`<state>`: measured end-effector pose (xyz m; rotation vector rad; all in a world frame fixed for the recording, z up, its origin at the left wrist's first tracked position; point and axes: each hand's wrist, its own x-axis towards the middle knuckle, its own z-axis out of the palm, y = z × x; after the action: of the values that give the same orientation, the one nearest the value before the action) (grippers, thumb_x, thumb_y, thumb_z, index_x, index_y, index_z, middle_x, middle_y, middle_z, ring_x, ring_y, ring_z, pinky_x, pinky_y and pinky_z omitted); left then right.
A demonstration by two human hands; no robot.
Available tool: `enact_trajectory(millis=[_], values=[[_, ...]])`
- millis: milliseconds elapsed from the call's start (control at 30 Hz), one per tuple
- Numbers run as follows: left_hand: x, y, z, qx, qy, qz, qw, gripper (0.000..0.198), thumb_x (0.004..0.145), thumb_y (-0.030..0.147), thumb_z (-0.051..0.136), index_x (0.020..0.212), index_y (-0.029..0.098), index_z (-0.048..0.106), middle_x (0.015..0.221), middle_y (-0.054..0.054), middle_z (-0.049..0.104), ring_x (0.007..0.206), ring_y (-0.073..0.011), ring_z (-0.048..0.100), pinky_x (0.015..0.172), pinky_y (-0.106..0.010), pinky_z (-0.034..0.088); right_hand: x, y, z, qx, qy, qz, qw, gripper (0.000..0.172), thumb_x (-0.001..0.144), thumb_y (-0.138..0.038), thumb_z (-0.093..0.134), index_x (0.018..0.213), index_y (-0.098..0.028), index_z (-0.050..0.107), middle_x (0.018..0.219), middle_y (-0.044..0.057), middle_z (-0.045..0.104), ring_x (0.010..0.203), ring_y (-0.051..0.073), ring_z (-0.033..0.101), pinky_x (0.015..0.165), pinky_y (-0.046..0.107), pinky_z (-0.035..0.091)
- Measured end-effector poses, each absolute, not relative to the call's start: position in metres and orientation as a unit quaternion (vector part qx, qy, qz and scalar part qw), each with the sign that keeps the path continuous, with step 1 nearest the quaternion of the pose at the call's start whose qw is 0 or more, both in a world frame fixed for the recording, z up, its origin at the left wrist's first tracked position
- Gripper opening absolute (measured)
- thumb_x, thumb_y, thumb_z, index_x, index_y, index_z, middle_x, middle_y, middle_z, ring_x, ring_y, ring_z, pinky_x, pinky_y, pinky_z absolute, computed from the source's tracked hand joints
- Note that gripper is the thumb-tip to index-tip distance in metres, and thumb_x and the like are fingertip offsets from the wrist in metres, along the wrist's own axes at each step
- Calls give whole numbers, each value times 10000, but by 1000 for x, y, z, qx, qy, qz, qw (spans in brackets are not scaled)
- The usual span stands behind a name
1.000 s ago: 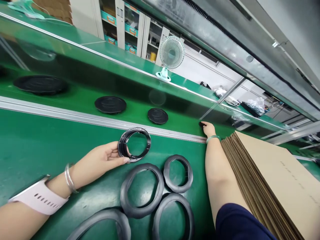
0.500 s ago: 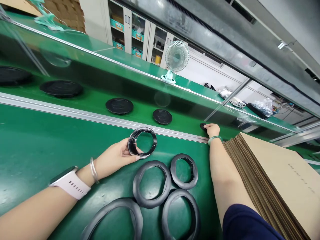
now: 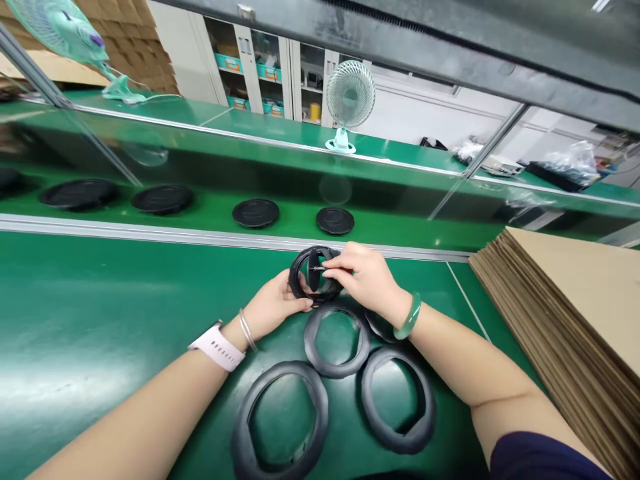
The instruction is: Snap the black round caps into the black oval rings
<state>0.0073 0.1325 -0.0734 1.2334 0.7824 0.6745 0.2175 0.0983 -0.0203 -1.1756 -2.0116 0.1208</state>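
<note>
Black plastic ring (image 3: 315, 280), near the green desk's (image 3: 100, 320) far edge, is pinched by the left hand (image 3: 274, 308); the right hand (image 3: 367, 279) pinches a small black disc (image 3: 314, 269) inside it. Rubber rings (image 3: 337, 337) lie just nearer.

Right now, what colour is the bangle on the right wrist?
Pale green bangle, in the head view.

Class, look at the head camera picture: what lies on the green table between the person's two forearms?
Three black rubber rings lie there on the green table, seen in the head view; a fourth shows partly under the right hand.
</note>
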Motion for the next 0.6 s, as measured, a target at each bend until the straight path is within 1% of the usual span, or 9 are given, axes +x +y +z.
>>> enact_trajectory(millis=[100, 200, 267, 333, 367, 500, 600], values=[[9, 132, -74, 571, 373, 304, 665, 623, 631, 197, 833, 1154, 183, 495, 956, -3, 704, 797, -165, 719, 720, -302, 595, 215, 104, -39, -449, -824, -11, 345, 130, 869, -109, 824, 967, -161, 757, 826, 32, 615, 747, 202, 577, 675, 308, 466], [10, 132, -76, 580, 391, 297, 650, 587, 655, 221, 821, 1123, 191, 468, 904, 21, 677, 737, -148, 705, 678, -286, 587, 218, 108, -50, -431, -850, -42, 300, 87, 913, -152, 790, 985, -151, 740, 847, 46, 606, 756, 209, 564, 685, 312, 461], [10, 131, -78, 584, 392, 293, 648, 578, 660, 227, 822, 1109, 198, 460, 939, 11, 683, 768, -148, 707, 700, -281, 583, 219, 108, -52, -420, -863, -55, 275, 52, 930, -156, 768, 964, -149, 729, 838, 47, 591, 755, 211, 553, 685, 311, 459], [10, 132, -78, 583, 394, 288, 649, 587, 652, 224, 831, 1105, 198, 459, 981, -2, 692, 838, -157, 712, 756, -287, 584, 218, 106, -52, -414, -871, -66, 257, 20, 951, -156, 735, 947, -152, 716, 839, 48, 578, 754, 211, 542, 682, 310, 459], [10, 132, -78, 581, 396, 287, 651, 597, 646, 223, 837, 1107, 196, 459, 983, -2, 695, 855, -159, 713, 778, -291, 584, 217, 105, -52, -413, -873, -71, 250, 22, 967, -157, 709, 946, -151, 710, 844, 52, 574, 757, 214, 538, 680, 313, 459], [10, 132, -76, 567, 402, 284, 660, 646, 625, 222, 854, 1135, 192, 458, 957, 7, 703, 838, -162, 721, 812, -317, 592, 216, 103, -51, -406, -876, -105, 237, 145, 1022, -157, 588, 922, -136, 691, 850, 74, 569, 761, 229, 520, 673, 334, 458], [11, 131, -75, 567, 403, 285, 660, 649, 619, 224, 861, 1132, 195, 466, 985, -6, 710, 881, -180, 724, 842, -338, 595, 216, 104, -52, -411, -877, -106, 225, 157, 1026, -164, 586, 897, -142, 674, 861, 75, 579, 781, 230, 525, 702, 338, 470]])
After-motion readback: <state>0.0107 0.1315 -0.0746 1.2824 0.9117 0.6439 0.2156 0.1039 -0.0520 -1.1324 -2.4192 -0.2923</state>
